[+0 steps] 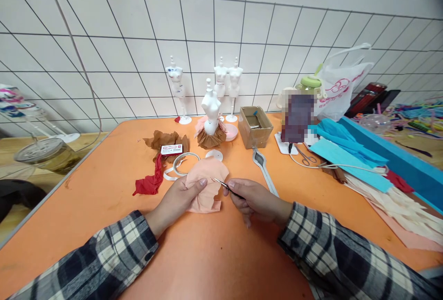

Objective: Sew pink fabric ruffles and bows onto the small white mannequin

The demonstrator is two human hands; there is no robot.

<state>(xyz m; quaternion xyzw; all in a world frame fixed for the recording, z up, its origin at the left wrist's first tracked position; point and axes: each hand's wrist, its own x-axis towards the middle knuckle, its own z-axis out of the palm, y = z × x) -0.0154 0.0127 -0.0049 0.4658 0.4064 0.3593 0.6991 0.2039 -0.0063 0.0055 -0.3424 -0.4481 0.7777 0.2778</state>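
Note:
My left hand pinches a peach crepe-paper piece between thumb and fingers above the table. The sheet has a rounded top and an uneven right edge. My right hand grips a slim dark tool with a pale metal tip; its exact kind is not clear. The tip reaches the paper's right part, near a small reddish mark. Just behind the paper are a tape roll and a white disc. Farther back stands a white mini dress form with a gathered brown paper skirt.
Brown crumpled paper, a small box and red crepe paper lie left. A cardboard box, a grey strap-like item, scissors and blue paper strips are right. More dress forms stand by the wall.

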